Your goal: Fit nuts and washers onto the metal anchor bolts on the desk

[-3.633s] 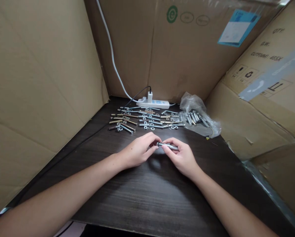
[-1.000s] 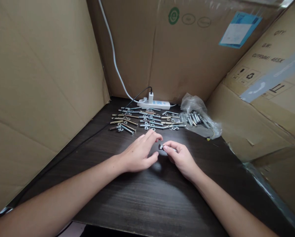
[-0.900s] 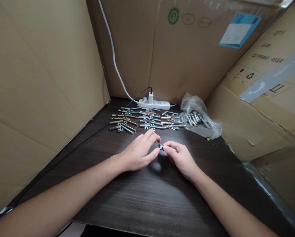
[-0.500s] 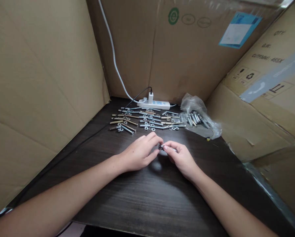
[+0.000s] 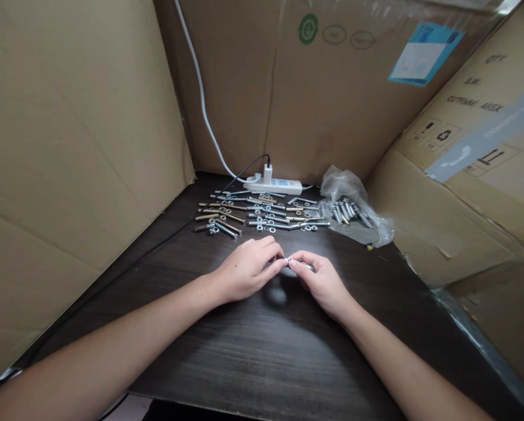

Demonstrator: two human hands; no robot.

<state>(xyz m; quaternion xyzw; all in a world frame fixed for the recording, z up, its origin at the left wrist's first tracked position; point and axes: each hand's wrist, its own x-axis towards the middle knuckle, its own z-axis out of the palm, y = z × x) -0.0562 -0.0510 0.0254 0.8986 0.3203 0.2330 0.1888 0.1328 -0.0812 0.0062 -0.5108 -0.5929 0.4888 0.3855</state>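
Above the dark table (image 5: pixel 253 345), my right hand (image 5: pixel 325 280) is closed around a silvery metal bolt (image 5: pixel 308 266), mostly covered by the fingers. Meeting it from the left, my left hand (image 5: pixel 248 269) pinches with thumb and fingertips a small shiny piece, apparently a nut (image 5: pixel 287 261), at the bolt's end. The fingertips hide most of it. Beyond the hands lie rows of loose bolts and sleeves (image 5: pixel 268 216), some silver and some brassy, with nuts and washers (image 5: pixel 272 230) among them.
A clear plastic bag (image 5: pixel 378 229) with several assembled bolts (image 5: pixel 344 209) lies at the back right. Behind the rows stands a white power strip (image 5: pixel 279 186) with a charger and cables. Cardboard boxes wall the table left (image 5: pixel 82 128), back (image 5: pixel 231 76) and right (image 5: pixel 476 193).
My left thumb and fingers have closed from a slightly parted pose onto the small metal piece at the bolt's end. My right hand has stayed in place, still holding the bolt.
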